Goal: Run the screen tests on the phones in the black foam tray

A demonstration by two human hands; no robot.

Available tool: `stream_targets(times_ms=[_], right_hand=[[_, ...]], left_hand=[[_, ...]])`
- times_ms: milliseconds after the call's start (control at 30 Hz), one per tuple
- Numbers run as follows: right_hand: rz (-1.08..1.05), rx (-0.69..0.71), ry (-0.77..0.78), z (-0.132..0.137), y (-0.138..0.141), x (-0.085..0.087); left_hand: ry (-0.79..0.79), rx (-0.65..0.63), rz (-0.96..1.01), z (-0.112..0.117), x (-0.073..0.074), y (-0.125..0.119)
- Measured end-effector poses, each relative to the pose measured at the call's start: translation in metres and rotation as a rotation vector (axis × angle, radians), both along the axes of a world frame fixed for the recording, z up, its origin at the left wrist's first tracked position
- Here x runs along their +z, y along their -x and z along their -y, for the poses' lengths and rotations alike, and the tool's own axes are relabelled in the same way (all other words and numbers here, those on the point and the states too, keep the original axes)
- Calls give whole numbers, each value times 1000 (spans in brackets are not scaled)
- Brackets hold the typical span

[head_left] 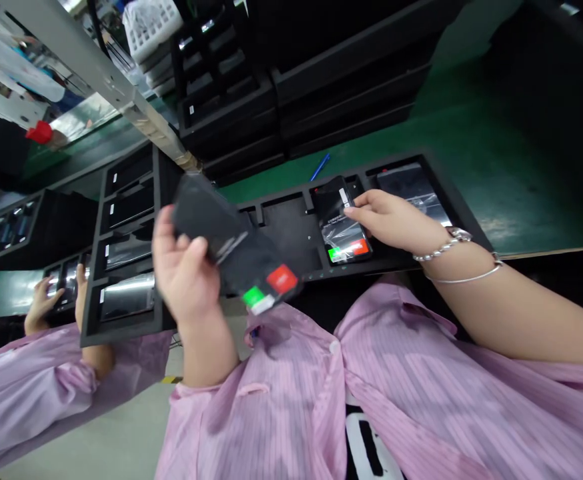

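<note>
My left hand holds a black phone up above the tray, tilted and slightly blurred, with green and red tabs at its lower end. My right hand, wearing thin silver bracelets, has its fingertips on the edge of a second phone. That phone is wrapped in clear film, has green and red tabs, and lies over a slot of a black foam tray. Another film-covered phone lies in the slot to the right of my right hand.
More phones lie in a second foam tray to the left. A blue pen rests on the green bench mat. Stacked black trays and a white basket stand beyond. A co-worker's hand in a pink sleeve works at the far left.
</note>
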State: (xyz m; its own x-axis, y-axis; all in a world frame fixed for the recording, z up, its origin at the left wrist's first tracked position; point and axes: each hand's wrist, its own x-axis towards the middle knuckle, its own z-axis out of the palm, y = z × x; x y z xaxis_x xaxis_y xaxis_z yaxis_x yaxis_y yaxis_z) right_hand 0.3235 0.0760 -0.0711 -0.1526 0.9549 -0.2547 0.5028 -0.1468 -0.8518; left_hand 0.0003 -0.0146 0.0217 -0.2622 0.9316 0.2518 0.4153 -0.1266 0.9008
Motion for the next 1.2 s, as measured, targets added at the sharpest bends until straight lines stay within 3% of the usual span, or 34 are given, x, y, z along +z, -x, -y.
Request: stream_targets(times_ms=[167, 267, 367, 500, 600, 700, 867, 1067, 1200], right_hand=[[86, 73, -216, 26, -10, 12], [110, 146, -227, 39, -13, 9], [127, 180, -277, 45, -14, 1], [194, 245, -520, 57, -17, -7], [232, 348, -737, 74, -16, -14], [323, 417, -859, 91, -9, -25], [504, 421, -928, 97, -8, -33], [581, 156, -959, 110, -68, -37], [644, 130, -845, 117, -86, -44]], left_hand=[[365, -190, -58, -72, -51, -24], [501, -246, -119, -93, -69, -40], [560, -263, -260, -99, -76, -49], [370, -264, -518, -69, -71, -50], [53, -272, -780, -20, -69, -47], [-114, -247, -921, 26, -82, -43], [-107, -199, -1051, 52, -105, -32], [-57, 27, -914, 72, -113, 17], [86, 58, -831, 85, -131, 36]])
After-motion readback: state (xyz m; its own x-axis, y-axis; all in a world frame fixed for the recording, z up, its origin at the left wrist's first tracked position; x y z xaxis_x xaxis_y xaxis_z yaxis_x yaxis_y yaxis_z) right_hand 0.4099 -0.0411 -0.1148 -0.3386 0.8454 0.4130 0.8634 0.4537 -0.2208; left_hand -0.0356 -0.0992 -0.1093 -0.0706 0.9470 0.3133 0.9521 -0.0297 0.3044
